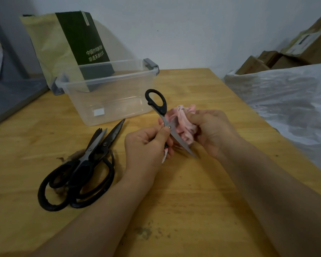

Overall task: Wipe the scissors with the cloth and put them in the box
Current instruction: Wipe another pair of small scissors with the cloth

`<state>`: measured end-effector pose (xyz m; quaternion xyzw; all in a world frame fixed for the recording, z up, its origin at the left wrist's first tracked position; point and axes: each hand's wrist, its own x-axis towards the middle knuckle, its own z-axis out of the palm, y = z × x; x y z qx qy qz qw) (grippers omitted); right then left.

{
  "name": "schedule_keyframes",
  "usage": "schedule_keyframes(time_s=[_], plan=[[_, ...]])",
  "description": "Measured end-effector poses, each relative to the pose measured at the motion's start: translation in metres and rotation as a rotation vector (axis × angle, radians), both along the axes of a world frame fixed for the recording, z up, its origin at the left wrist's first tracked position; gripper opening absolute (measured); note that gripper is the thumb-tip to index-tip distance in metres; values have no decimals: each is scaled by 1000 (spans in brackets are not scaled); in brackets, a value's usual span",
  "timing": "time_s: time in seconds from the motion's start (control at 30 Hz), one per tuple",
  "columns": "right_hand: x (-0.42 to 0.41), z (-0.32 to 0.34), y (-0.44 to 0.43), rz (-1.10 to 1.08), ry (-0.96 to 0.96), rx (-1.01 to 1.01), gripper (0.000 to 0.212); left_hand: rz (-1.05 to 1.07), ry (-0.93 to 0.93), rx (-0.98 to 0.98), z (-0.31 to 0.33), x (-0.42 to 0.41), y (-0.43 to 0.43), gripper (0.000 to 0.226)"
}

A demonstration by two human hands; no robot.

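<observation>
From over the person's shoulder, the left hand [146, 143] pinches a pair of black-handled steel scissors [165, 121] at the pivot, thumb and fingers curled round them. One handle loop stands upward and a bare blade slants down toward the right wrist. The right hand [209, 130] is closed round a bunched pink cloth [185, 127] that presses against that blade. All of this is held above the yellow wooden table [193, 201], just in front of the clear plastic box with grey latches [109, 76], which looks empty. The blade's point sits close to the right palm, so a hard stroke along the edge, or the thin cloth slipping, could nick skin. A loose pinch could also drop the scissors onto the two black pairs lying to the left [93, 156]. The second handle and blade are hidden behind the left fingers and the cloth. A small red-and-white scrap under that hand is too blurred to name, and I cannot tell whether the steel is clean.
</observation>
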<state>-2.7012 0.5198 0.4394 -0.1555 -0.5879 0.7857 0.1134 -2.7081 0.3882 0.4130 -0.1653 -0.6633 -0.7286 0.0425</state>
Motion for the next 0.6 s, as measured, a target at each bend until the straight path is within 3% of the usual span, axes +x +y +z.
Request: schedule_keyframes(time_s=[0.27, 0.33, 0.4, 0.47, 0.6], plan=[[-14, -6, 16, -183, -8, -48, 11, -11, -13, -30, 1, 3, 2, 38], [-17, -6, 28, -264, -10, -143, 10, -17, -37, -17, 1, 4, 0, 38], [-17, -7, 38, -313, 3, -267, 24, -12, -59, -6, 1, 3, -1, 37], [-13, -5, 36, -246, -23, -217, 24, 6, -78, 16, 2, 1, -2, 37], [1, 1, 14, 128, -124, -115, 36, 33, -121, 93, 5, 1, -1, 33]])
